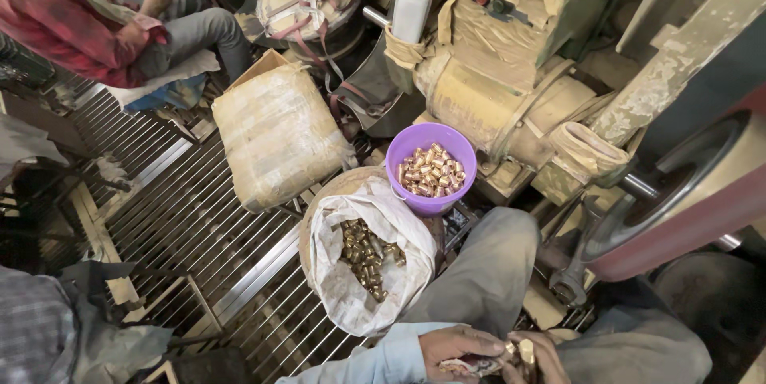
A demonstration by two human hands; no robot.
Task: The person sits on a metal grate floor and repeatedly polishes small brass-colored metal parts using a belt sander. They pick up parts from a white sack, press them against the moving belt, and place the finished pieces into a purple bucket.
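At the bottom edge of the view the person's left hand [456, 346] lay curled over a worn scrap of cloth or paper, its fingers closed on that wad and on some small brass pieces [520, 350] pinched between the two hands. The right hand [545, 358] met it from the other side, fingers bent around the same brass pieces, though the frame cut off too much to tell how firm that grip was. Both hands rested low over the person's grey-trousered knee [487, 272], which seemed a handy brace for such fine handling. Just ahead of the knee stood a white sack [351, 288], its mouth rolled open so the dull brass parts inside could be reached. Touching it on the far side was a purple plastic tub [431, 167] holding brighter, coppery parts, apparently kept apart from the dull ones. A taped cardboard bundle [275, 132] lay on the metal grating [183, 224] to the left, and a grimy machine [511, 57] stood behind. Another person in a red shirt [64, 25] sat at upper left.
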